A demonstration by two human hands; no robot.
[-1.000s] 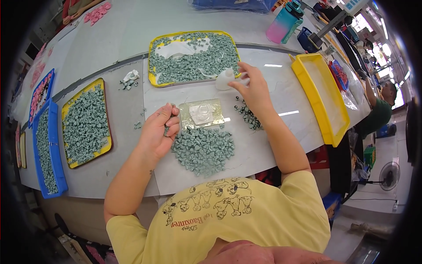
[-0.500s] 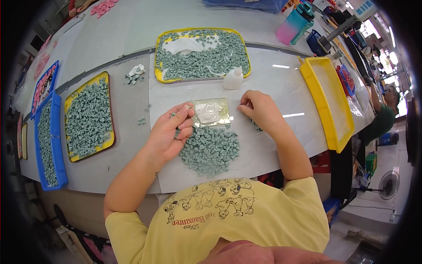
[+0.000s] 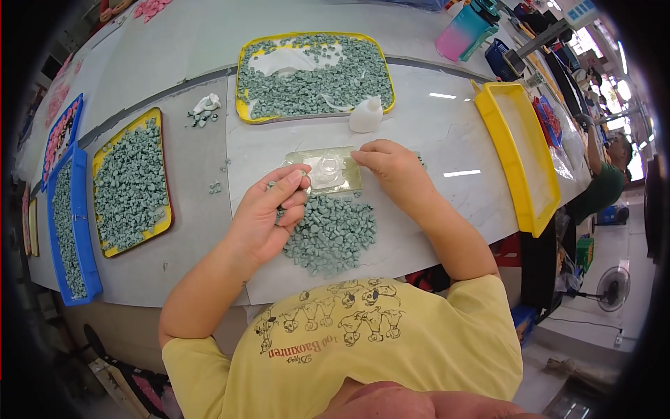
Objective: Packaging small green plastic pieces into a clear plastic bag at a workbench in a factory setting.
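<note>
My left hand is closed beside the left edge of a flat greenish plate. Its thumb and forefinger pinch a small green piece, and more green pieces are tucked in the curled fingers. On the plate lies a white patch with a clear round blob. My right hand has thumb and forefinger together at the plate's right edge; whatever is between them is too small to make out. A loose pile of green stone-like pieces lies just below the plate. A few others show behind my right hand.
A yellow-rimmed tray of green pieces lies at the back, a white squeeze bottle at its corner. Another yellow tray and a blue bin are left; a yellow bin stands right. A person is far right.
My right hand has moved left, from beside the plate to its right edge, fingertips now pinched there. My left hand keeps its grip. The whole view has shifted slightly.
</note>
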